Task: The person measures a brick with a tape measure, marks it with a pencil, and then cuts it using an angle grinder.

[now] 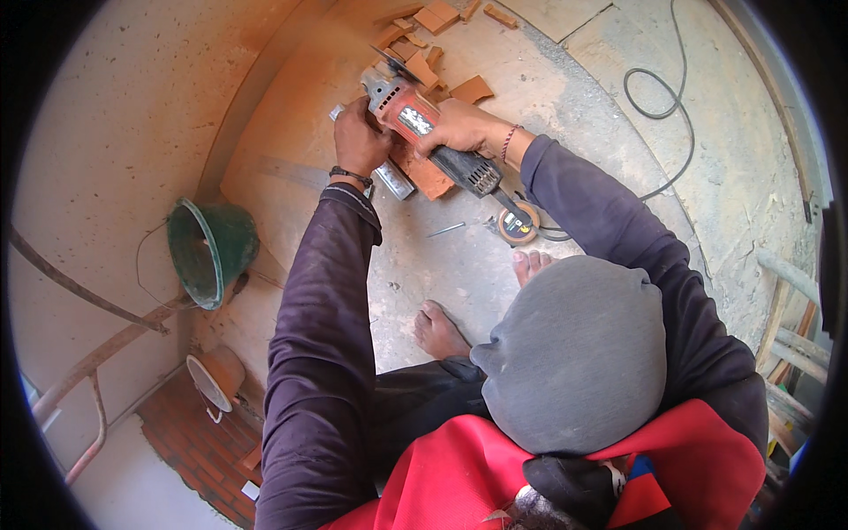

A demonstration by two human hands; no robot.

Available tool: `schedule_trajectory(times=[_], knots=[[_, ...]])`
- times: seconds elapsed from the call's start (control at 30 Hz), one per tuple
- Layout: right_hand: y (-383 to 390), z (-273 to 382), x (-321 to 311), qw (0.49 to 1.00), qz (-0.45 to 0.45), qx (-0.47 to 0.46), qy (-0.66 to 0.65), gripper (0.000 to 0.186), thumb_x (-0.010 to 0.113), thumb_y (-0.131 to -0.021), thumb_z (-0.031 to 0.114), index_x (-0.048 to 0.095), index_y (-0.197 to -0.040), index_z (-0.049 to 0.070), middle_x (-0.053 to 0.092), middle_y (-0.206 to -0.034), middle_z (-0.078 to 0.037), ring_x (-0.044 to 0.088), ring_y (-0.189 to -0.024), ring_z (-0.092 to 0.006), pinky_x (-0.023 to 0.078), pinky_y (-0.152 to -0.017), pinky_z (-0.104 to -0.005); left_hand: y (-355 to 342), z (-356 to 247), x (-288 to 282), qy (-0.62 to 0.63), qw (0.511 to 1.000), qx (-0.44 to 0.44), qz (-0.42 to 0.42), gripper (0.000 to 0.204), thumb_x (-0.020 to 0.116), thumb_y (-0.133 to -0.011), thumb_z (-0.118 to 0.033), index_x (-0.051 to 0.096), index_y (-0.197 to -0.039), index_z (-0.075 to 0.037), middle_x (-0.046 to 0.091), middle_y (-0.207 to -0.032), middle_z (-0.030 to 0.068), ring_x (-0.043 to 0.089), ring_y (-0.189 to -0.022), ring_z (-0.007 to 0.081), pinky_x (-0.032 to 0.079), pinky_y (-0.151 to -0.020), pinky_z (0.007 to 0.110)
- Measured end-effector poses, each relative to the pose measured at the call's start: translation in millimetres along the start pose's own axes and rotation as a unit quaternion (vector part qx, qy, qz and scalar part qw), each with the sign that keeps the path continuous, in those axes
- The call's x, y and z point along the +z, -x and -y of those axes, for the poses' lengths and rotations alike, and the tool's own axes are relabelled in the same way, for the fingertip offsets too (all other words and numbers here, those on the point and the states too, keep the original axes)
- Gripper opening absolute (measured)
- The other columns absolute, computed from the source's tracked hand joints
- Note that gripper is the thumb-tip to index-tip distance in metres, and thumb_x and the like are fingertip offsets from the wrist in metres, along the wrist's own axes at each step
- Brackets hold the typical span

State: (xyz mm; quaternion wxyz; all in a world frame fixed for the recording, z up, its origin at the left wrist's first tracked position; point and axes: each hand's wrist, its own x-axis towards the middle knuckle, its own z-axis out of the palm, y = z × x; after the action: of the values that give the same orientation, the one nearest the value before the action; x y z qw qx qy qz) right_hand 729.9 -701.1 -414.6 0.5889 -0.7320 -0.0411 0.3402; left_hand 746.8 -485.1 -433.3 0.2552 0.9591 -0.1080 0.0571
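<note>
Broken terracotta offcuts (422,46) lie scattered on the floor (459,265) just beyond the angle grinder (415,119), and a black cable (662,106) loops away over the concrete toward the far side; a roll of tape (518,222) and a thin nail (446,230) rest near the person's bare foot (439,331), with a green bucket (208,247) lying tilted well apart against the wall. The left hand (358,137) has its fingers curled tight around the grinder's front, beside a metal bar (393,179); the right hand (459,128) wraps closed around the red and black body. The grinder sits over a terracotta tile (428,177) flat on the dusty floor, by a curved plastered wall (106,132)
</note>
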Motion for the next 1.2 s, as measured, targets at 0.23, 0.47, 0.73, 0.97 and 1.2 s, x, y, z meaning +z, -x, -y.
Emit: schedule_trajectory(times=[0.23,0.47,0.73,0.97,1.2], knots=[[-8.4,3.9,0.3,0.999,0.004,0.007,-0.045,0.04,0.085,-0.06,0.023,0.068,-0.08,-0.008,0.069,-0.077,-0.013,0.064,-0.062,-0.0194,0.051,-0.056,-0.0334,-2.3,2.3,2.0,0.012,1.0,0.006,0.0,0.034,0.076,-0.071,-0.016,0.066,-0.099,0.001,0.067,-0.092,0.0221,0.064,-0.088,0.0422,0.051,-0.081,0.048],[-15.1,5.6,-2.2,0.998,0.016,0.027,-0.059,0.042,0.085,-0.06,0.023,0.069,-0.082,-0.008,0.07,-0.081,-0.014,0.065,-0.064,-0.0192,0.052,-0.057,-0.0334,-1.0,-7.3,-3.2,0.006,1.0,-0.004,0.01,0.033,0.076,-0.07,-0.017,0.066,-0.097,0.0,0.067,-0.093,0.0217,0.064,-0.09,0.0421,0.051,-0.081,0.047],[-4.3,4.5,-2.4,0.998,0.022,0.027,-0.046,0.042,0.085,-0.061,0.024,0.068,-0.081,-0.009,0.07,-0.078,-0.014,0.065,-0.062,-0.019,0.052,-0.055,-0.0337,-2.5,0.1,0.0,-0.006,1.0,-0.006,-0.003,0.039,0.075,-0.07,-0.016,0.067,-0.104,0.002,0.069,-0.093,0.0218,0.066,-0.088,0.04,0.053,-0.08,0.045],[-8.5,1.0,-2.2,0.997,0.019,0.023,-0.073,0.039,0.085,-0.061,0.021,0.069,-0.081,-0.008,0.07,-0.08,-0.014,0.066,-0.062,-0.019,0.052,-0.055,-0.0337,-2.2,-4.9,-2.6,0.009,1.0,-0.016,0.004,0.039,0.076,-0.069,-0.015,0.068,-0.103,0.002,0.069,-0.086,0.0204,0.068,-0.081,0.0372,0.054,-0.075,0.044],[-2.7,6.6,-2.4,0.997,0.017,0.029,-0.068,0.038,0.085,-0.061,0.022,0.069,-0.081,-0.007,0.07,-0.079,-0.013,0.066,-0.063,-0.0188,0.053,-0.057,-0.0325,-2.3,-9.5,-5.0,0.004,0.999,-0.03,0.016,0.04,0.077,-0.07,-0.014,0.068,-0.105,0.003,0.07,-0.09,0.0207,0.069,-0.082,0.0364,0.055,-0.076,0.042]])
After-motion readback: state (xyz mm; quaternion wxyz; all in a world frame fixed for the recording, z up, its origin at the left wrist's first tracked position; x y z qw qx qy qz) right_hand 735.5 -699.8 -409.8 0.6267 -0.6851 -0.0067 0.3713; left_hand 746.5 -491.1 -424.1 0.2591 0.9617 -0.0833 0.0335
